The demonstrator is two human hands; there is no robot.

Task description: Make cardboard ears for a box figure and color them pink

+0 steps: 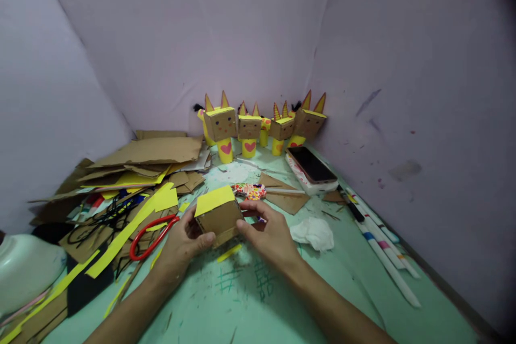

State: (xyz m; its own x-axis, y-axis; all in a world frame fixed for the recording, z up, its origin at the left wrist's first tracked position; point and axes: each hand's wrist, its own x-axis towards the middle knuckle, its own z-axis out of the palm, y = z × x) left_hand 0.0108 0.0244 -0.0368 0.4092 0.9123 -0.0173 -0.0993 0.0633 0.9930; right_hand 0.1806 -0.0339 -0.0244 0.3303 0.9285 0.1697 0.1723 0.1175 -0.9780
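A small brown cardboard box (221,220) with yellow paper on its top is held between my two hands, just above the green table. My left hand (186,242) grips its left side, thumb along the lower front edge. On the right side, my right hand (268,228) has its fingers and thumb on the box's edge. A thin yellow paper strip (229,253) lies below the box. Red-handled scissors (151,236) rest beside my left hand, their blades not clearly visible. Behind the box is a colourful patterned piece (250,191).
Several cardboard figures with horns (220,124) stand by the back wall. Stacked cardboard (149,151) and yellow scraps fill the left, near a white bottle (30,271). On the right are a phone (312,165), crumpled tissue (313,234) and several marker pens (387,258).
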